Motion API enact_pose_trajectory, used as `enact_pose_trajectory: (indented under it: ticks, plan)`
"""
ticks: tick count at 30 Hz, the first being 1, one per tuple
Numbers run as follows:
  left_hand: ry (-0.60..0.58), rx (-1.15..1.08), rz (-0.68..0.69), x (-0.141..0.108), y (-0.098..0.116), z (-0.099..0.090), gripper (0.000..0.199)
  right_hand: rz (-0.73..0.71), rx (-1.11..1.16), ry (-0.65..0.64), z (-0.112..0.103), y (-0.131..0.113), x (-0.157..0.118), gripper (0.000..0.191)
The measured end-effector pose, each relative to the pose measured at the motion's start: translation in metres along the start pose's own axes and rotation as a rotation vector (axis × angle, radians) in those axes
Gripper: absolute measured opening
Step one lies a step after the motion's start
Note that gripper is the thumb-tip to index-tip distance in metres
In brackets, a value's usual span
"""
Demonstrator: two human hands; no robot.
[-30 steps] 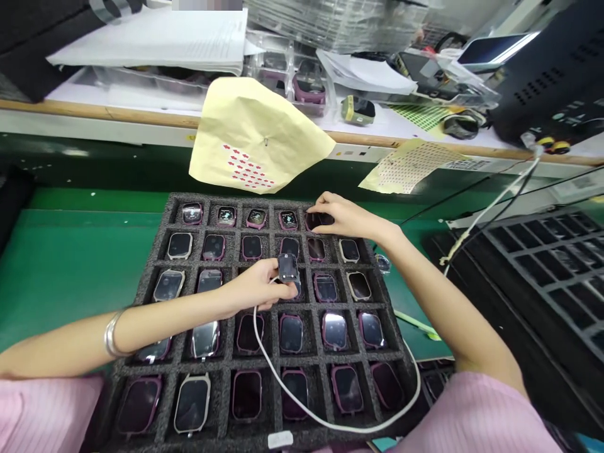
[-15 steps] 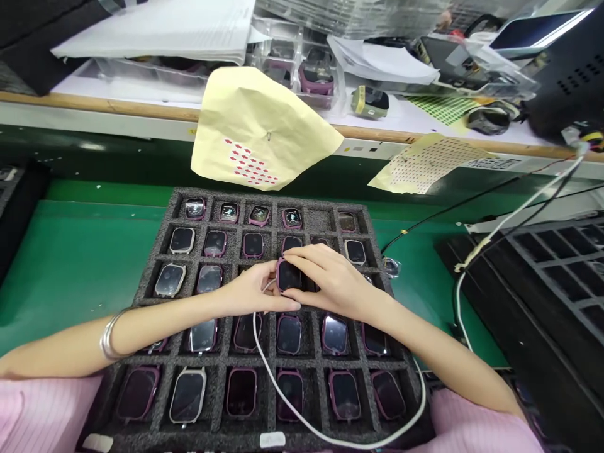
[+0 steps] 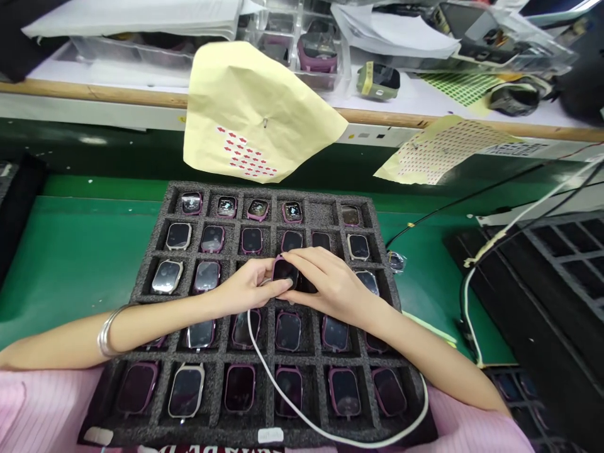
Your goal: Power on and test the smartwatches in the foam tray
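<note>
A smartwatch body (image 3: 284, 270) with a purple case and a dark screen is held between my two hands above the middle of the foam tray (image 3: 221, 261). My left hand (image 3: 258, 281) grips its left side, the thumb lying over the lower part of the screen. From under that hand a white cable (image 3: 278, 391) runs down and loops to the right; where it ends is hidden. My right hand (image 3: 330, 280) pinches the watch from the right at its top and bottom edges. Other watch bodies, purple and cream, lie singly in the tray's compartments; several in the top row have lit screens.
Behind the tray a shelf (image 3: 117, 94) carries papers, plastic trays of watches and a green watch (image 3: 378, 82). Yellow sticker sheets (image 3: 259, 113) hang from its edge. Dark foam trays (image 3: 542, 296) are stacked at the right, with cables (image 3: 476, 264) beside them.
My left thumb has moved up onto the watch's screen. The camera view has shifted slightly; both hands still hold the watch over the same part of the tray.
</note>
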State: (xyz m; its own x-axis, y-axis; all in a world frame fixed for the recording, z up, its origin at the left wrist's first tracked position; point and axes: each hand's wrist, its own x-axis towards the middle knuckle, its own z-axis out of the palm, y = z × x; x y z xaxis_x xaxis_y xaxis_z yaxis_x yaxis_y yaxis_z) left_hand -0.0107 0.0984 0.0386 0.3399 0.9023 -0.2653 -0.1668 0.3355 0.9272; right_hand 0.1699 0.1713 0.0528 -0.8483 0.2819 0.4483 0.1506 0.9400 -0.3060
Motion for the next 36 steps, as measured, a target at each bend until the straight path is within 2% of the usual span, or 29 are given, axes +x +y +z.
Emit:
enact_pose_trajectory:
  ticks: [11,33,36]
  plan:
    - [-0.017,0.038,0.019,-0.0018,-0.0005,0.0002,0.034,0.035,0.129,0.04,0.003,0.0021,-0.0033,0.045]
    - [-0.005,0.042,-0.008,-0.0026,-0.004,0.0001,0.03,0.101,0.168,0.01,0.0039,0.0,-0.0051,0.045]
    - [-0.017,0.03,-0.01,-0.0031,-0.003,-0.0017,0.031,0.124,0.252,0.023,0.0015,0.0012,-0.0056,0.049]
